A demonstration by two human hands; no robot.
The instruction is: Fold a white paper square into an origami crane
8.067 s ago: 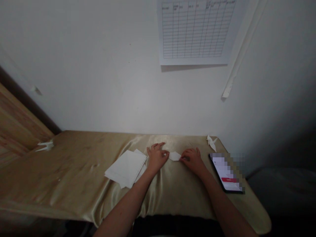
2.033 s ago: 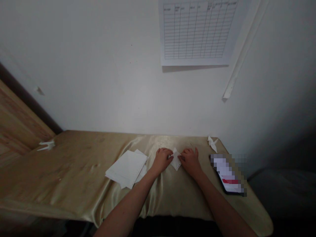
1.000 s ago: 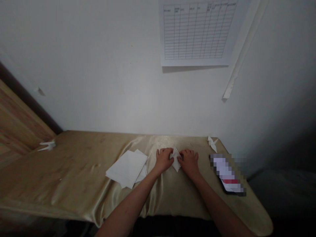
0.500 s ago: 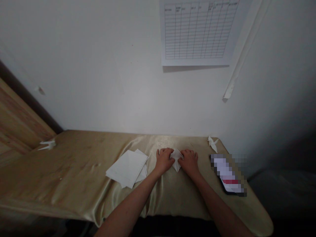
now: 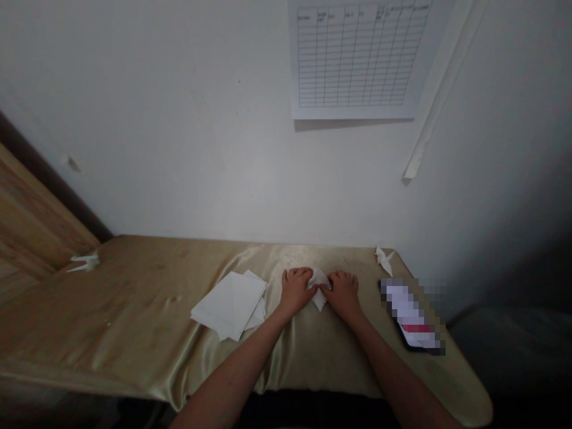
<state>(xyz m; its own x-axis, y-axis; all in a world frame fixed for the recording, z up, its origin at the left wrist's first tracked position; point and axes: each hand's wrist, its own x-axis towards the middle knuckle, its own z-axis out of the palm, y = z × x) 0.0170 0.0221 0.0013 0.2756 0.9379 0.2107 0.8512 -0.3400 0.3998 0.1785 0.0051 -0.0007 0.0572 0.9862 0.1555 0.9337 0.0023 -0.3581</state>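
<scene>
By my judgement, a folding step is in hand: the small white paper (image 5: 320, 302) lies on the cloth-covered table (image 5: 134, 316), right of the sheet stack (image 5: 230, 302). The next move calls for even pressure along its crease. My left hand (image 5: 297, 289) and right hand (image 5: 343, 291) grasp its opposite sides, fingers curled, thumbs nearly meeting over its middle.

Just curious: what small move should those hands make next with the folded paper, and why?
Probably press both thumbs down to sharpen a crease in the folded paper: the left hand and right hand grip its opposite sides, thumbs close together near its middle.
</scene>
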